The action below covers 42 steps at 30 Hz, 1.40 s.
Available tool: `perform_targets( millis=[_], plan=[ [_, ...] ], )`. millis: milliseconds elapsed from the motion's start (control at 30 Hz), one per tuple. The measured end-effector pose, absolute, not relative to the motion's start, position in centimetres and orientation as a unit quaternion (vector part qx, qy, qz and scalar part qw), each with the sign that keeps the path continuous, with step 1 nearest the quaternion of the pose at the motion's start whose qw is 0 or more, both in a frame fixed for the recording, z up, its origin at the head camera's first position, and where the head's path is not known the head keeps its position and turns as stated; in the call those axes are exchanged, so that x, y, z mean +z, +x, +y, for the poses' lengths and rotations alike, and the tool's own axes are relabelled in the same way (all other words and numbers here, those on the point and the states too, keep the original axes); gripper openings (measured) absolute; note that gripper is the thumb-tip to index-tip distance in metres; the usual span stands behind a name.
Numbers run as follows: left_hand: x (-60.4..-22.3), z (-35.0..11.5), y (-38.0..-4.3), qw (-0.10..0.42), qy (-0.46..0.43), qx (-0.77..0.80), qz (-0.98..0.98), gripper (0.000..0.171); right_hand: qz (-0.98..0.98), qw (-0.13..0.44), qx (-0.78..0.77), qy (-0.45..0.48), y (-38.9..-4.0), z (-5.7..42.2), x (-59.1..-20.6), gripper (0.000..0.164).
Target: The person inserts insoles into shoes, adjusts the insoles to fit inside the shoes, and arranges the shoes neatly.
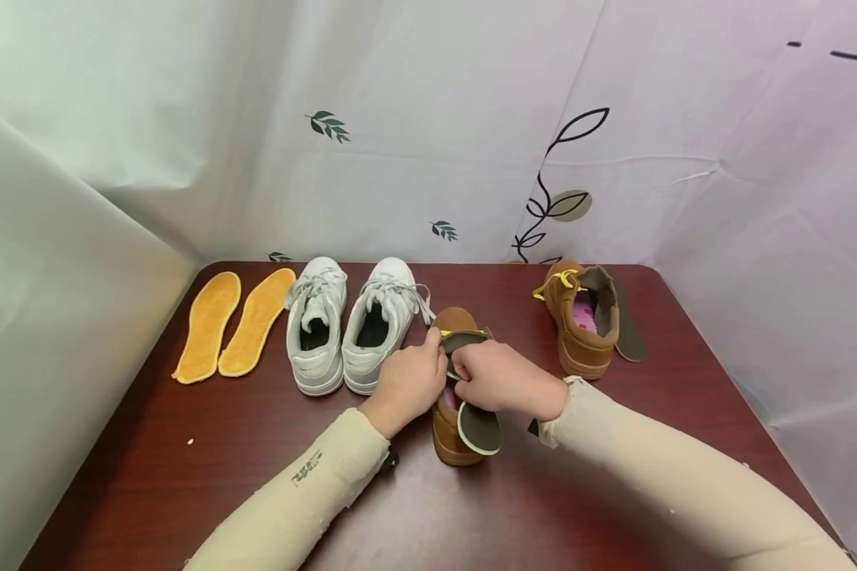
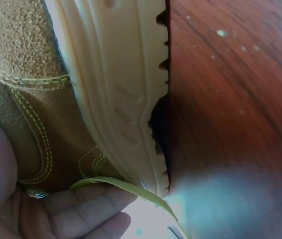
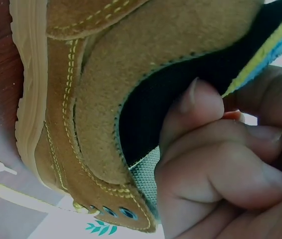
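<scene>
A brown suede shoe with yellow laces stands on the table, toe pointing away from me. My left hand holds its left side near the laces; in the left wrist view, the fingers lie along the upper by a loose yellow lace. Over the shoe's opening, my right hand grips a dark green insole with a pale edge. The insole's heel end sticks out toward me. In the right wrist view, curled fingers are at the dark opening; the hand hides much of the insole's middle.
Two white sneakers stand left of the brown shoe. Farther left lie two yellow-orange insoles. At the back right is another brown shoe with a pink lining inside, beside a dark green insole. Pale curtains enclose the table.
</scene>
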State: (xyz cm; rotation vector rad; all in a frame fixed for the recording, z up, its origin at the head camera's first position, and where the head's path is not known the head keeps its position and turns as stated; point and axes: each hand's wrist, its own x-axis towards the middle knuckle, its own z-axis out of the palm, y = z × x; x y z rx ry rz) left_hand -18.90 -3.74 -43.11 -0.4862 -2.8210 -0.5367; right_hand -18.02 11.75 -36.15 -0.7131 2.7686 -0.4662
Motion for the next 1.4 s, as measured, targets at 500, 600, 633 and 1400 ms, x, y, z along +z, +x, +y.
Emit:
perform_targets(
  millis=[500, 600, 633, 1400],
  plan=[
    [-43.6, -3.7, -18.9, 0.118, -0.162, -0.189, -0.961, 0.019, 0.937, 0.171, -0.137, -0.273, -19.1, 11.3, -36.9, 0.038],
    [-43.5, -3.7, -18.9, 0.122, -0.165, -0.187, -0.961, 0.019, 0.942, 0.154, -0.131, -0.267, -19.2, 11.2, -37.1, 0.037],
    [-43.5, -3.7, -18.9, 0.123, -0.165, -0.185, -0.961, 0.019, 0.944, 0.146, -0.128, -0.265, -19.3, 11.2, -37.2, 0.036],
    [-43.4, -3.8, -19.1, 0.108, -0.167, -0.195, -0.961, 0.015, 0.961, 0.146, -0.018, -0.235, -17.3, 11.3, -36.0, 0.038]
  ],
)
